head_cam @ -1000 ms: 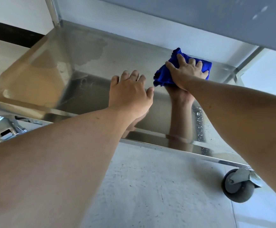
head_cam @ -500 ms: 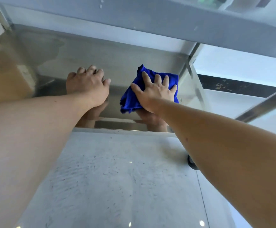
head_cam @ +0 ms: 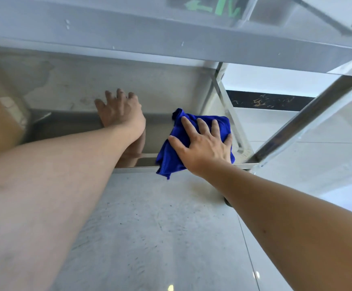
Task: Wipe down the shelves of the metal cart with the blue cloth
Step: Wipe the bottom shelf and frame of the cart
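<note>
Since 0.5 s ago the blue cloth (head_cam: 194,143) has slid toward the lower shelf's (head_cam: 171,97) near right corner, one crumpled fold now hanging over the front lip. Plush microfibre, bunched. Shelf is polished stainless, mirror-like, with smeared patches at its back left. Upper shelf (head_cam: 150,38) overhead, angled steel post (head_cam: 309,120) at right, speckled grey tile floor (head_cam: 160,227) below. Right hand (head_cam: 204,143) presses flat on the cloth, fingers spread. Left hand (head_cam: 120,112) rests flat on bare shelf, fingers straight.
</note>
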`<act>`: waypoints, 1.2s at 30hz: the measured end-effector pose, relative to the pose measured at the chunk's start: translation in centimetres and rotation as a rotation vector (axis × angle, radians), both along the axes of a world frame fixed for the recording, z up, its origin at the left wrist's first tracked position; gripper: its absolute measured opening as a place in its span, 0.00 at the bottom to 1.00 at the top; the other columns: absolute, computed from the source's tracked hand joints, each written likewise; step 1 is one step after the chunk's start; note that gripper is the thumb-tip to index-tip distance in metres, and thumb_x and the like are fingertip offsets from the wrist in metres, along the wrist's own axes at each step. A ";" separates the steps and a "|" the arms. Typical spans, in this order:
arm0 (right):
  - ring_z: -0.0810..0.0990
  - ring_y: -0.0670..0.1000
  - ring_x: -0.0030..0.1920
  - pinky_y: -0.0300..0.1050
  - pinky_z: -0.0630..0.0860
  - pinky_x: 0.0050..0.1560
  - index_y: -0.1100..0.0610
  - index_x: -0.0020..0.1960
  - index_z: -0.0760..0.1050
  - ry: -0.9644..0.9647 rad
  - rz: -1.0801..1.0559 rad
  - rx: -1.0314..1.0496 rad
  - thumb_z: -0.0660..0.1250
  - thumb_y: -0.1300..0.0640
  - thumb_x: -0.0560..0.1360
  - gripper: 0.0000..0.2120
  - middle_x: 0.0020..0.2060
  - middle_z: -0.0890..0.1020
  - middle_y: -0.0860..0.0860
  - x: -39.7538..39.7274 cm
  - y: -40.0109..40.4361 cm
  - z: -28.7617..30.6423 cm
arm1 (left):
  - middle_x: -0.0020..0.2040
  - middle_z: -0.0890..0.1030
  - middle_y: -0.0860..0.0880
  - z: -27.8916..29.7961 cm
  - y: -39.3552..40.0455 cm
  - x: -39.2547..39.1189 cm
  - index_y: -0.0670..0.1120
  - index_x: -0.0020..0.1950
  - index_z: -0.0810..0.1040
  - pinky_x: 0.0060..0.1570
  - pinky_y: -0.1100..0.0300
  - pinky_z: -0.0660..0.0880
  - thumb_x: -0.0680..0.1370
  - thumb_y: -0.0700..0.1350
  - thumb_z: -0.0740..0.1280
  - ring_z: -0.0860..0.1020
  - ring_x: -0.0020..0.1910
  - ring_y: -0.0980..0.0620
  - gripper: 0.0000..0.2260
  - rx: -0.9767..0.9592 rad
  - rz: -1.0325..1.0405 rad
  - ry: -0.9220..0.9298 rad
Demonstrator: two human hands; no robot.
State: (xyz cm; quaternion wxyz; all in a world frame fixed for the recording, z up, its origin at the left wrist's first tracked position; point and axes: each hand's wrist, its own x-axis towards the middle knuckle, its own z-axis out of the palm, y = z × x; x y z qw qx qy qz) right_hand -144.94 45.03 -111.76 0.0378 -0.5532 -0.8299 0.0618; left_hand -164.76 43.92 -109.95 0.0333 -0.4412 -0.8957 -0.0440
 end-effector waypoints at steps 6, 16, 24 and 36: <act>0.46 0.56 0.80 0.68 0.44 0.74 0.34 0.77 0.47 -0.046 -0.094 0.031 0.40 0.24 0.71 0.37 0.80 0.56 0.47 3.2 2.0 -0.1 | 0.61 0.76 0.45 0.1 3.1 5.8 0.49 0.58 0.75 0.62 0.42 0.63 0.79 0.59 0.55 0.70 0.63 0.41 0.18 0.046 -0.225 -0.113; 0.52 0.58 0.78 0.68 0.47 0.73 0.37 0.78 0.52 -0.059 -0.156 0.079 0.42 0.25 0.71 0.37 0.78 0.61 0.50 0.4 8.6 -0.3 | 0.65 0.77 0.46 -2.4 2.9 3.6 0.53 0.60 0.77 0.56 0.45 0.65 0.77 0.65 0.54 0.71 0.63 0.42 0.22 0.168 -0.363 -0.025; 0.58 0.58 0.74 0.66 0.53 0.70 0.38 0.76 0.56 -0.030 -0.146 0.072 0.45 0.26 0.71 0.36 0.74 0.67 0.51 -3.2 14.3 0.2 | 0.71 0.73 0.46 -2.9 2.2 3.4 0.53 0.64 0.76 0.58 0.45 0.65 0.78 0.60 0.52 0.70 0.66 0.42 0.22 0.215 -0.386 -0.047; 0.66 0.60 0.68 0.61 0.61 0.68 0.54 0.67 0.69 0.131 -0.223 0.171 0.54 0.28 0.74 0.34 0.64 0.72 0.58 -6.3 18.4 0.5 | 0.63 0.78 0.47 -3.1 2.0 3.5 0.53 0.64 0.75 0.55 0.46 0.64 0.78 0.62 0.52 0.72 0.61 0.43 0.23 0.222 -0.396 -0.035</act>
